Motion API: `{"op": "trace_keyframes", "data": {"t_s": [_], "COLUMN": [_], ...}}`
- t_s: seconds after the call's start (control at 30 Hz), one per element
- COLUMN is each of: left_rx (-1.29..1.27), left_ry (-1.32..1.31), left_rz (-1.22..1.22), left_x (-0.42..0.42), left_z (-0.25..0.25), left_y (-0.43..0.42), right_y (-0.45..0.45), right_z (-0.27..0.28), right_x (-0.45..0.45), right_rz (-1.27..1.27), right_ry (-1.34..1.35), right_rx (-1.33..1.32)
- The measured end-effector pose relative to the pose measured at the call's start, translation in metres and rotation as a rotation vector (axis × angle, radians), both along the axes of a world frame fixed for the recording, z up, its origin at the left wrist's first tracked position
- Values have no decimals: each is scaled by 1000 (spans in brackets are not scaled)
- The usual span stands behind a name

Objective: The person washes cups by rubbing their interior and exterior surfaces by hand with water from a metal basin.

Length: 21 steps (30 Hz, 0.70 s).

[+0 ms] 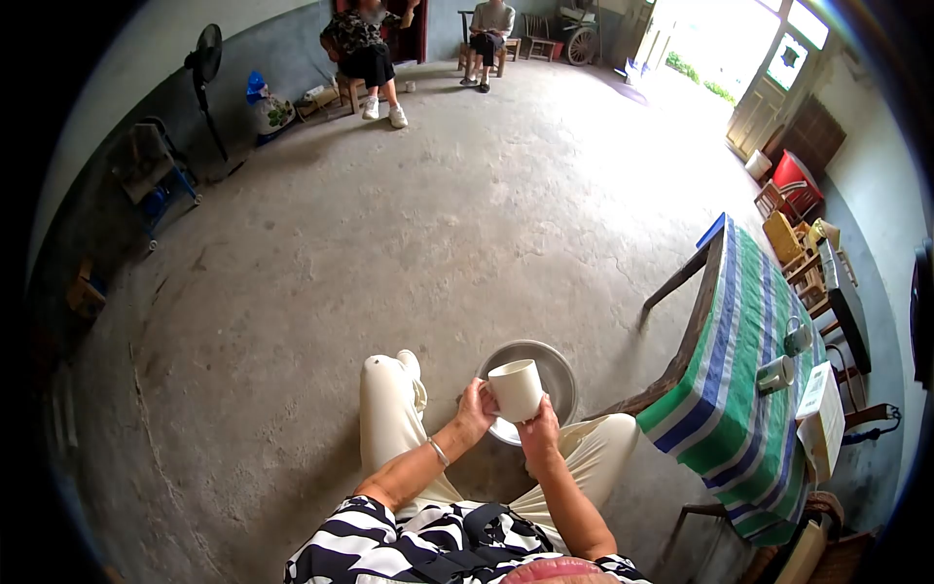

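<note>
A white mug (517, 390) is held up between my two hands, over a round metal basin (562, 378) on the floor. My left hand (475, 409) has its fingers closed at the mug's handle side. On the mug's lower right side, my right hand (541, 425) grips it with closed fingers. Something white shows in the basin beneath the mug, partly hidden by my hands. The inside of the mug cannot be made out.
To the right stands a table with a striped cloth (735, 389), bearing a mug (775, 375), a glass jar (798, 337) and a white box (822, 419). Two people sit on chairs at the far wall. A fan (205, 56) stands at the left wall.
</note>
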<state>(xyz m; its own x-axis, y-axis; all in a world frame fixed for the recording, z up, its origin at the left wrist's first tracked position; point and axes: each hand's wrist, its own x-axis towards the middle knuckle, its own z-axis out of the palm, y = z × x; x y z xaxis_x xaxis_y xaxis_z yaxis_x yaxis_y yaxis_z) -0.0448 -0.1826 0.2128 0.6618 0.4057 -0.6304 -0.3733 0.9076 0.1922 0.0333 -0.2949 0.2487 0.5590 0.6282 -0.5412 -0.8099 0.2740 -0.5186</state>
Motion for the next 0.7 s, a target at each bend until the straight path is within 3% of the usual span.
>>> {"op": "trace_keyframes", "data": {"t_s": [0.1, 0.17, 0.23, 0.33, 0.43, 0.57, 0.63, 0.67, 0.7], "left_rx": [114, 359, 332, 239, 48, 56, 106, 109, 86], "left_ry": [69, 231, 199, 33, 86, 183, 132, 130, -311], "left_rz": [2, 123, 139, 87, 18, -28, -97, -100, -237], "left_x": [-5, -3, -1, -6, -10, -8, -9, -9, -10], "left_z": [-3, -10, -19, -29, -18, 8, 3, -24, -70], "left_y": [1, 1, 5, 14, 14, 2, -1, 6, 20], "right_y": [-15, -25, -34, -49, -63, -67, -60, -55, -51], "right_z": [-7, -17, 6, 28, 31, 49, 61, 69, 73], "right_x": [8, 17, 17, 34, 56, 76, 81, 81, 83], "right_rz": [212, 301, 467, 442, 347, 235, 176, 159, 142], "right_ry": [-106, -74, -66, -192, -359, -434, -454, -397, -338], "right_rx": [116, 155, 177, 36, -50, 61, 136, 241, 344]}}
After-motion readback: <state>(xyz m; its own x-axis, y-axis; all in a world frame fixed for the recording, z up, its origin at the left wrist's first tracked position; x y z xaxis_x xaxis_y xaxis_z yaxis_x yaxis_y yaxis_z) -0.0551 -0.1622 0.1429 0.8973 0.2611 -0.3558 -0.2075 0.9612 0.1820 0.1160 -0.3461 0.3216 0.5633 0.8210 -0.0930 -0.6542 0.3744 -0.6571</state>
